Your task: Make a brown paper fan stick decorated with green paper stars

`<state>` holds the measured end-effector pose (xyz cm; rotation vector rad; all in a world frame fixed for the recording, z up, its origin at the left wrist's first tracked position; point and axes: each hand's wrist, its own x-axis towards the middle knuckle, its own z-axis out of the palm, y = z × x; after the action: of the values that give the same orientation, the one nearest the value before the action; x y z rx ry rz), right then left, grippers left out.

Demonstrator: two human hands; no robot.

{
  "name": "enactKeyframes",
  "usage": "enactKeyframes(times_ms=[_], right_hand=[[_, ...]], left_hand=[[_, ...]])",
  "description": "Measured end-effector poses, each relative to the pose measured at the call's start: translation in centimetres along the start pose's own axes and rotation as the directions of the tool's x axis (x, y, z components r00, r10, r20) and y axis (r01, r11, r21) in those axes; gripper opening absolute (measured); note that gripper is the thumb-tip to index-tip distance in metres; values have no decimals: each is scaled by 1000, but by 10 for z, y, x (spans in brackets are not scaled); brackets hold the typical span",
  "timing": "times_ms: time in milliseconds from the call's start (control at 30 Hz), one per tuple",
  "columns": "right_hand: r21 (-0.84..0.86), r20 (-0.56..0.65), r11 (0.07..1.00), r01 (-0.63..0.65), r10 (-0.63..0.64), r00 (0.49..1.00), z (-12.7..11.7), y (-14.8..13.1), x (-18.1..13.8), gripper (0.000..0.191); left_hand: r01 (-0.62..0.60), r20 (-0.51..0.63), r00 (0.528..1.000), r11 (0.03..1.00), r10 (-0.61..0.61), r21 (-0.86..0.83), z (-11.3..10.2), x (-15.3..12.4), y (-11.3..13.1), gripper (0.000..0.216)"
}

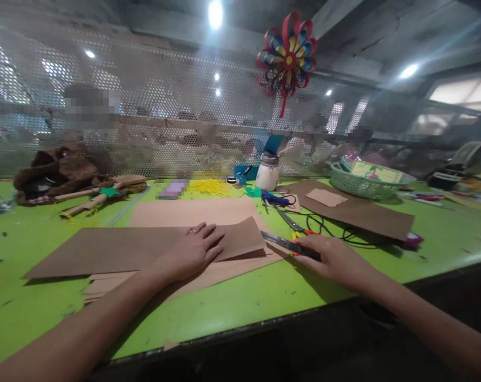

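My left hand (190, 249) lies flat, fingers spread, on a long folded sheet of brown paper (117, 249) that rests on a stack of lighter tan sheets (192, 212) on the green table (244, 297). A ring shows on one finger. My right hand (332, 257) grips a utility knife (292, 245), its blade pointing left toward the right edge of the brown sheet, close to the paper.
Scissors (290, 220), a blue tool (276, 200) with a black cord, a white jar (267, 171) and a green basket (362, 183) stand behind. More brown paper (368, 212) lies right. A brown bag (55, 172) and sticks sit left. A perforated screen with a paper pinwheel (287, 55) backs the table.
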<state>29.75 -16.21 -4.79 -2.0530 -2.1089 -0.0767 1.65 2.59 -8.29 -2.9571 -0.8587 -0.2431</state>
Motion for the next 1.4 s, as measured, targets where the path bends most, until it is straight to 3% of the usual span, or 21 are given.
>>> enactKeyframes(times_ms=[233, 667, 933, 1067, 1200, 1300, 1400], right_hand=[[-61, -13, 996, -63, 63, 998, 3, 2, 3, 32], [-5, -18, 999, 36, -36, 999, 5, -7, 5, 29], [-286, -134, 946, 150, -195, 972, 8, -13, 9, 33], [-291, -88, 940, 178, -211, 973, -1, -15, 10, 28], [-136, 58, 972, 190, -184, 981, -16, -6, 22, 25], [7, 200, 978, 210, -207, 958, -21, 10, 35, 25], [101, 261, 970, 221, -240, 935, -18, 25, 45, 30]], left_hand=[[-29, -21, 999, 999, 28, -18, 1, -1, -2, 52], [-57, -41, 998, 998, 56, -7, 2, 0, -2, 50], [-52, -56, 997, 999, 52, -5, 1, -2, -1, 51], [-44, -62, 997, 999, 44, 14, 1, -1, -2, 53], [-59, -92, 994, 997, 63, 46, 2, 1, -1, 49], [-104, -120, 987, 994, 107, 30, -1, 2, 4, 45], [-188, -108, 978, 981, 181, -57, -8, 2, 13, 44]])
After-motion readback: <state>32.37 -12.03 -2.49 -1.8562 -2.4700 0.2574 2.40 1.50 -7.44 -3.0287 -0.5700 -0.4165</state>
